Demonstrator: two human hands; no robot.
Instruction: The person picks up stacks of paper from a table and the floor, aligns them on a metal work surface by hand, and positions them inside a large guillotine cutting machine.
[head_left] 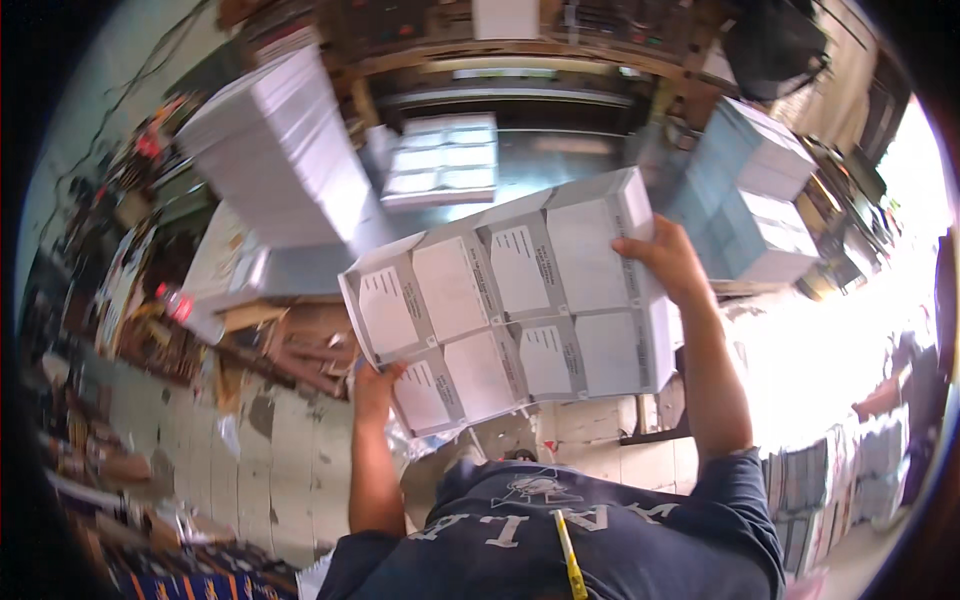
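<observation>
Between my two hands I hold a wide stack of printed sheets (536, 312), tilted up to the right. Its top sheet carries two rows of white label-like panels on grey. My left hand (376, 385) grips the lower left corner, thumb on top. My right hand (668, 262) is closed on the upper right edge, its thumb over the face and its other fingers hidden behind. Beyond it, a smaller pile of printed sheets (441, 160) lies on the shiny metal table (560, 165) of a machine.
A tall paper stack (275, 150) stands at the left of the table. Bluish-white stacks (745, 200) stand at the right. A red-capped bottle (188, 312) lies at the left above wooden scraps (312, 345). Bundled paper (835, 480) sits at lower right, on the tiled floor (290, 450) side.
</observation>
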